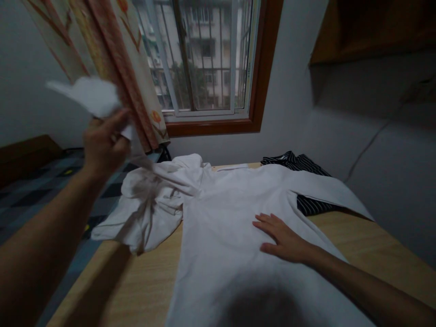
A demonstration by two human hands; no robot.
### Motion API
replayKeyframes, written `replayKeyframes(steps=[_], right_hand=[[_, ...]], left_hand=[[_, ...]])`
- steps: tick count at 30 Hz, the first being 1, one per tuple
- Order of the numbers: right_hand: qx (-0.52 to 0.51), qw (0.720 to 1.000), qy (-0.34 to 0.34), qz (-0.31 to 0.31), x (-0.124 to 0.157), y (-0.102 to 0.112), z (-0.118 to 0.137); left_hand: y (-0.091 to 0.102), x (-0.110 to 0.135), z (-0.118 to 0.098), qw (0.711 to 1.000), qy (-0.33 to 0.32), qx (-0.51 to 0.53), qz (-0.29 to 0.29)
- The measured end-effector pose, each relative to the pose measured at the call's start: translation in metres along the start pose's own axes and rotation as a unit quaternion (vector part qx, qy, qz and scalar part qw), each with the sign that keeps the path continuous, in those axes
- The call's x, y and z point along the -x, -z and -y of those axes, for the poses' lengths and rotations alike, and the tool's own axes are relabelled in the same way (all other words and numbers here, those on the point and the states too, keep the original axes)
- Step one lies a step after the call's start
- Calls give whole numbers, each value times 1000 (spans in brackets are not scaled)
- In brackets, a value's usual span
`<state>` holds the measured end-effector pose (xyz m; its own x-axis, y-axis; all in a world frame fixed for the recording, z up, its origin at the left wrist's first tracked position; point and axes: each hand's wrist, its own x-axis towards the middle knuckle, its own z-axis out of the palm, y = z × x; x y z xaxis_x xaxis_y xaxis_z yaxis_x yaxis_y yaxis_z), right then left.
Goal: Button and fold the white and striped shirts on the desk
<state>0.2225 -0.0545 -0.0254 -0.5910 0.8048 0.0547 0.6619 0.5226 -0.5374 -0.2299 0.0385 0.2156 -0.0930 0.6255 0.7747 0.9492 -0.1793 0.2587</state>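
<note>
A long white shirt (pixel 231 218) lies spread over the wooden table, its right sleeve stretched out toward the far right edge. My left hand (pixel 107 141) is raised above the table at the left, its fingers closed on the shirt's left sleeve. The sleeve's end (pixel 97 93) sticks up above the fist, smeared by motion, and the rest slopes down to the shoulder. My right hand (pixel 281 238) rests flat on the shirt's body, fingers apart. Beneath the lifted sleeve is a crumpled heap of white cloth (pixel 156 213).
Black-and-white striped clothing (pixel 306 206) lies at the back right, partly under the shirt. The wooden table (pixel 153 268) shows bare at the left front. A bed with a checked cover (pixel 34 186) stands left of it. Behind are a curtain (pixel 112 59) and a barred window (pixel 204 59).
</note>
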Motion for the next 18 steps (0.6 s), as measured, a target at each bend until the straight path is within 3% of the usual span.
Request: replayKeyframes(steps=[2,4,5,7,9,10,12,14,18], right_hand=[[-158,986,-37,-35,-13,8,4],[-307,947,-52,-74,-30,20,11],[-363,926,-49,-88,-38,27,15],[-446,886,-35,-117,-52,38,23],[-510,846,-37,-150,-59,42,26],[-531,829,-51,-166,-60,41,26],[-541,814,-99,-188,-59,35,24],[-513,822,-150,-195,-57,27,19],[-470,834,-191,-217,-50,26,9]], left_hand=[[6,17,-44,973,-72,144,165],[3,44,-76,919,-38,320,226],[-1,57,-84,896,15,390,211],[-14,82,-86,871,117,462,122],[-30,100,-74,873,166,452,78],[-38,108,-66,884,161,428,100],[-53,124,-52,908,95,356,202],[-66,139,-46,913,-18,267,309],[-83,169,-54,876,-214,151,404]])
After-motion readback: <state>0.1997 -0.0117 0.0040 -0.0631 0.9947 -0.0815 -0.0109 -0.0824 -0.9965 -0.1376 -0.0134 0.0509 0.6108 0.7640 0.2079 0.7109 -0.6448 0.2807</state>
